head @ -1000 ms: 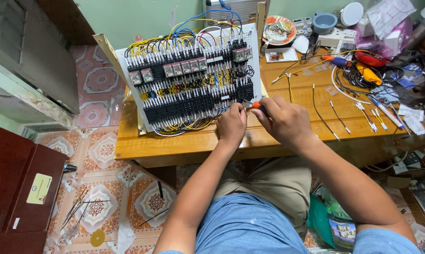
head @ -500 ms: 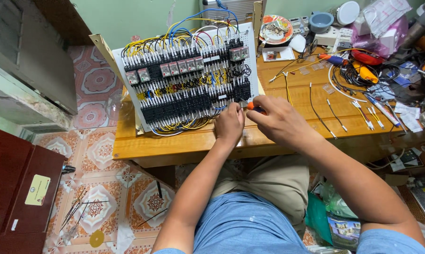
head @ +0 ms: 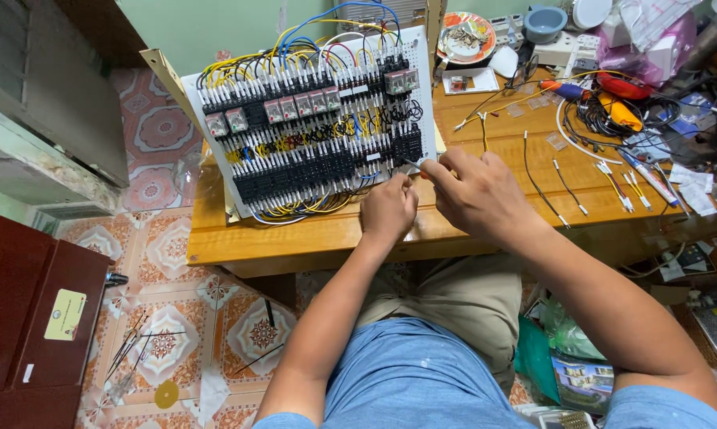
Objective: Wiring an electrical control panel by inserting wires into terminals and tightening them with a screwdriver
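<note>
A white wiring panel (head: pixel 215 171) stands tilted on a wooden table (head: pixel 311 238), packed with black terminal blocks, small relays and yellow, blue and black wires. My right hand (head: pixel 477 195) is closed around a screwdriver with an orange handle (head: pixel 419 166), its tip at the panel's lower right corner. Beside it my left hand (head: pixel 388 208) is curled at the panel's bottom edge, fingers pinched near the same spot; what it pinches is hidden.
Cut wire pieces (head: pixel 569 191), coiled cables and hand tools (head: pixel 612 107) litter the table's right side. A plate of small parts (head: pixel 465 38) and a bowl (head: pixel 545 20) sit at the back. A dark red cabinet (head: pixel 32 318) stands on the tiled floor at left.
Both hands have shifted slightly left and up along the panel's lower right corner. The screwdriver stays in the right hand, tip still against the terminal blocks.
</note>
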